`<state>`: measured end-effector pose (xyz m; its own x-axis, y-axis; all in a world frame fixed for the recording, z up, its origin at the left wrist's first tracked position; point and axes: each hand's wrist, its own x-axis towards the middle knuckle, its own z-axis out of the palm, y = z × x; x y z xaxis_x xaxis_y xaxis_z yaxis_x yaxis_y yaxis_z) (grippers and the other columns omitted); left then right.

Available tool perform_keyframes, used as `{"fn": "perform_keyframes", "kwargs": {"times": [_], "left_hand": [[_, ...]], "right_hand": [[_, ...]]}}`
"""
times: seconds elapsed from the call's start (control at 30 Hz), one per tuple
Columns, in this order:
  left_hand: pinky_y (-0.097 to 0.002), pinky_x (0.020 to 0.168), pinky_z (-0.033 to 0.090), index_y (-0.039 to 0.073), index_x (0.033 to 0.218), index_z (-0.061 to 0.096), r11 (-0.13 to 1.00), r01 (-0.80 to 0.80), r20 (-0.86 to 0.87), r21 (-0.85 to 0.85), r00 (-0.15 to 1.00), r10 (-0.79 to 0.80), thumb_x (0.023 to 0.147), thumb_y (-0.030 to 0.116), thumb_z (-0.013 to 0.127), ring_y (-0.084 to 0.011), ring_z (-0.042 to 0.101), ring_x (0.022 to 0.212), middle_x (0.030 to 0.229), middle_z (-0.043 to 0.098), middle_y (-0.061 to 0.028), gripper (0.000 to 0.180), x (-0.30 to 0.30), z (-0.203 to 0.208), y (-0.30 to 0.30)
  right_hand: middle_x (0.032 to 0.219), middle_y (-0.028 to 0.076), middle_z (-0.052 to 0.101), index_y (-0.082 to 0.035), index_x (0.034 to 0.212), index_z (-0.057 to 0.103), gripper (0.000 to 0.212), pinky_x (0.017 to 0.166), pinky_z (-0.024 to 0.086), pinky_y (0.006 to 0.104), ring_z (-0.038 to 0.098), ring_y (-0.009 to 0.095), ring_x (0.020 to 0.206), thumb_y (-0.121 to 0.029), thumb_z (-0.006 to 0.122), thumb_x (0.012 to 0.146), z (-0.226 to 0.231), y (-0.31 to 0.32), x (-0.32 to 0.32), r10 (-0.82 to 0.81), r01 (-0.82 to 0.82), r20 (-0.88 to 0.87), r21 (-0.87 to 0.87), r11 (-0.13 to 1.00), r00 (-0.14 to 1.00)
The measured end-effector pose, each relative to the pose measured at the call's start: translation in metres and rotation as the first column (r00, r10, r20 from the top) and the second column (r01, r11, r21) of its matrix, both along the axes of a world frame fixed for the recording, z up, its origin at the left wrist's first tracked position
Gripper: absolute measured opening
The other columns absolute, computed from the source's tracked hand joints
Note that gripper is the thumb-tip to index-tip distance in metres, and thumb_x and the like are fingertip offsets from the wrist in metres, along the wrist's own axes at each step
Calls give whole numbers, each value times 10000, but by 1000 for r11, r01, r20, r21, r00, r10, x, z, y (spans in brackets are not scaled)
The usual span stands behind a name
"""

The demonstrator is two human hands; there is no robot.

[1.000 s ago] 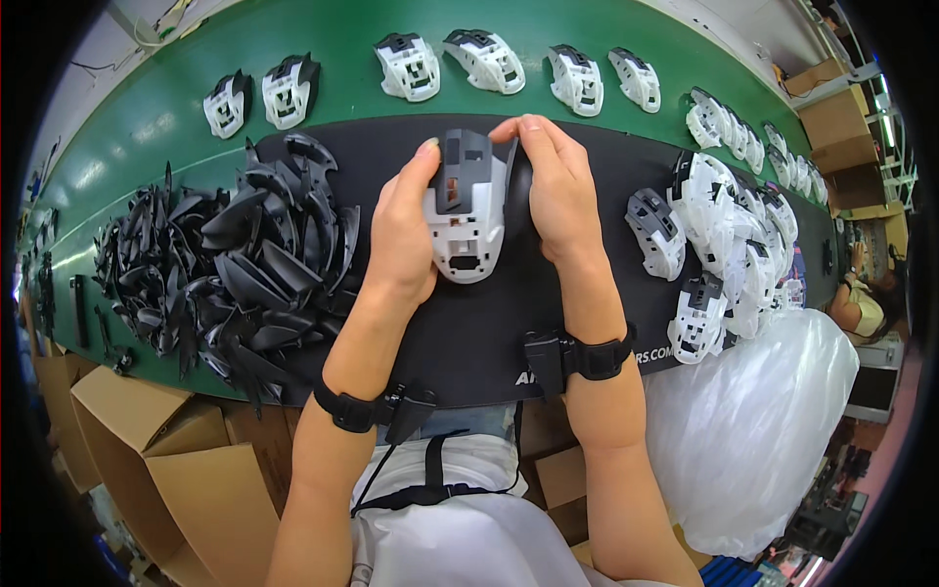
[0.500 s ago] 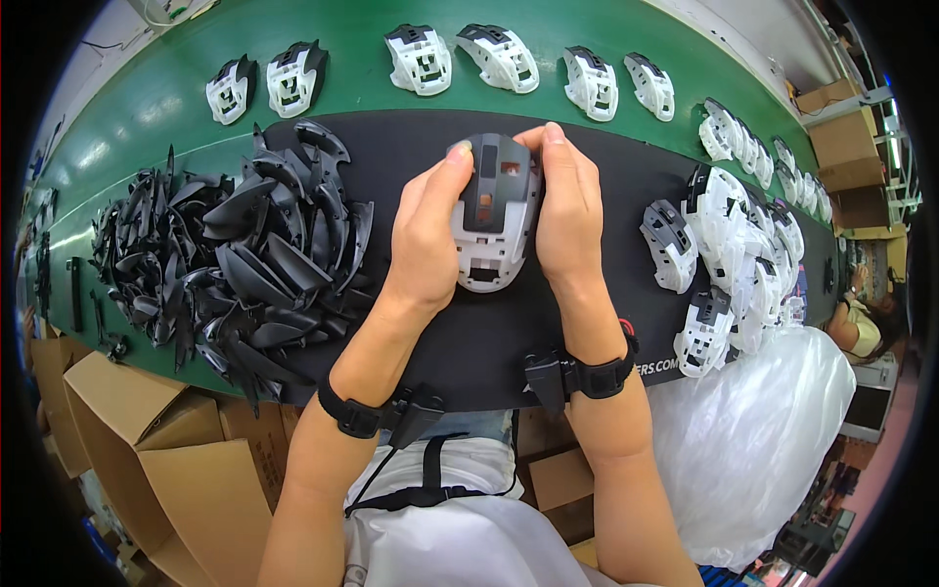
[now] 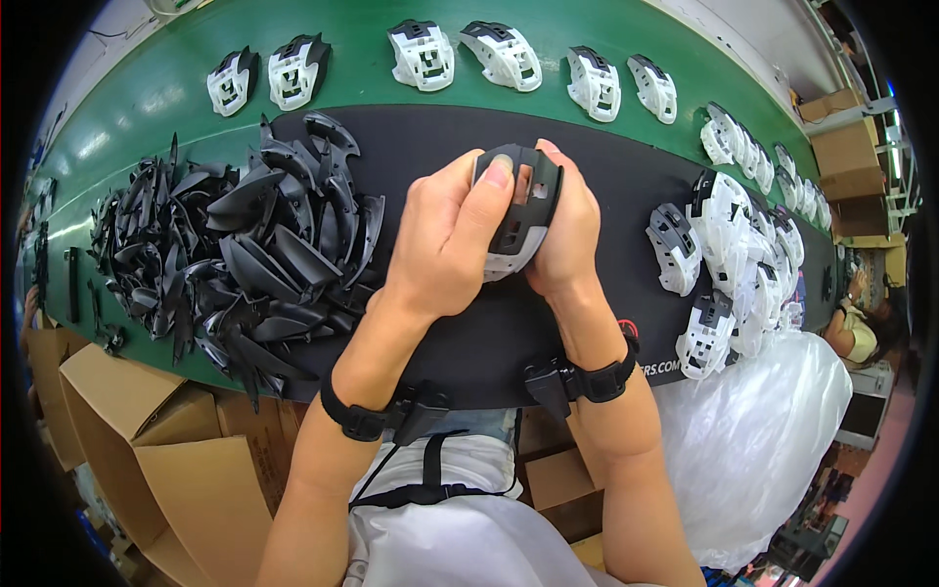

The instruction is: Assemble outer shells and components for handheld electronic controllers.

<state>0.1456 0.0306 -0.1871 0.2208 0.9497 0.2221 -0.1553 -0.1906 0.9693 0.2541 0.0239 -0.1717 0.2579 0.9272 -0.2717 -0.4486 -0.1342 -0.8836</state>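
Head view: the mouse shell [image 3: 525,207], dark grey and white, is held up over the black mat [image 3: 626,166], tilted, its dark end away from the person.
Left hand [image 3: 440,225]: wrapped around the shell's left side, thumb pressed on the dark top.
Right hand [image 3: 572,230]: cupped against the shell's right side; its fingers beneath are hidden.
Black curved pieces [image 3: 284,264]: a loose heap left of the hands, partly on the mat.
Shell pile [image 3: 724,235]: white-and-grey shells stacked at the mat's right end.
Far shells [image 3: 423,59]: spaced in pairs along the green table [image 3: 176,108], bunched closer at right.
Plastic bag [image 3: 753,440]: whitish, below the pile.
Cardboard box [image 3: 205,489]: open, at lower left.
Wrist straps [image 3: 611,382]: black, one on each forearm.
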Motion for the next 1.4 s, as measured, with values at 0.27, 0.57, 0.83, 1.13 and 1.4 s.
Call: {"fn": "perform_keyframes", "kwargs": {"times": [0.27, 0.57, 0.83, 1.13, 1.4], "left_hand": [[-228, 563, 375, -26, 833, 597, 968, -225, 206, -108, 948, 243, 961, 238, 458, -41, 435, 649, 680, 553, 8, 325, 17, 2, -10], [-250, 791, 453, 35, 1018, 606, 896, 33, 648, -444, 702, 295, 970, 268, 439, -104, 584, 868, 959, 622, -32, 291, 22, 2, -6], [-249, 832, 453, 2, 1110, 570, 921, 3, 503, -390, 839, 210, 1009, 291, 387, -102, 582, 937, 1033, 617, -38, 356, 4, 53, -25], [-272, 650, 483, 13, 1057, 583, 995, -95, -429, 6, 899, 89, 838, 281, 661, -126, 602, 747, 885, 634, -60, 355, -75, 155, 103], [-358, 811, 518, -110, 991, 599, 871, -457, -701, -180, 681, 212, 719, 347, 681, -337, 653, 877, 952, 659, -222, 538, -137, 20, 217]], "right_hand": [[820, 34, 612, -56, 904, 586, 228, 677, 488, 277, 598, 134, 740, -259, 486, 929, -28, 5, 4, 70, -39, -434, 81, 996, 898], [791, 60, 605, -47, 828, 573, 337, 748, 463, 299, 581, 157, 764, -297, 402, 976, -4, 8, 14, 209, -159, -449, 146, 976, 869], [669, 53, 613, -20, 893, 607, 209, 537, 448, 304, 555, 129, 555, -224, 622, 851, -47, 27, 45, 89, -386, 740, 240, 891, 666], [993, 80, 597, -110, 1133, 567, 590, 793, 483, 384, 587, 273, 948, -382, 787, 657, 18, -14, 26, 258, -644, 964, -240, 726, -68], [932, 113, 549, -93, 1023, 615, 372, 828, 469, 367, 559, 289, 903, -201, 764, 700, 6, -3, 40, 259, -682, 953, -85, 727, 157]]}}
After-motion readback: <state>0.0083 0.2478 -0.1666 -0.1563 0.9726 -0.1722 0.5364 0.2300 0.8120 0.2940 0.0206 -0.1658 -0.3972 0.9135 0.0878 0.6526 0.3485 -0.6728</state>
